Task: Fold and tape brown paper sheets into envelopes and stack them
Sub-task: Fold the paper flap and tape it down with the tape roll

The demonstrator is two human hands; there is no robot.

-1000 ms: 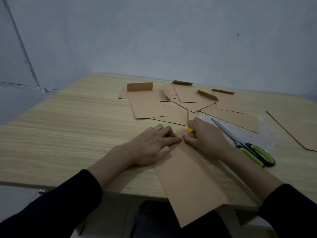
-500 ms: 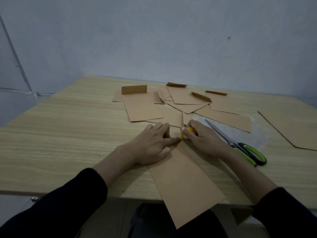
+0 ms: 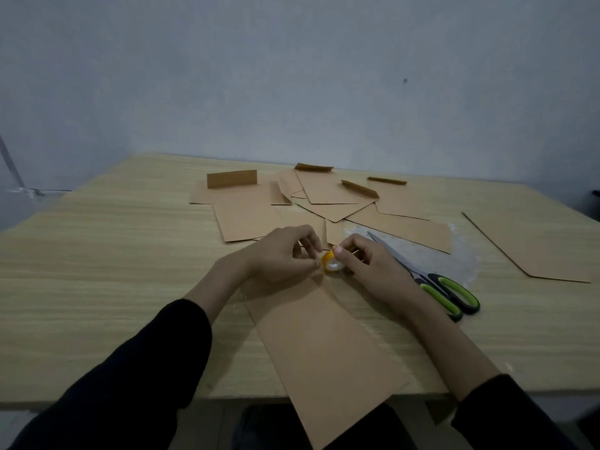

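A small yellow tape roll is held in the right hand and pinched at its edge by the left hand, above one plain brown paper sheet overhanging the desk. One pair of scissors lies just right. Beyond, overlapping envelopes are scattered, four flaps raised.

Scissors lie right of the tape roll, envelopes behind.

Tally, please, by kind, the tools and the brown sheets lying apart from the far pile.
Tape roll: 1
Scissors: 1
Near brown sheet and right brown sheet: 2
Total: 4
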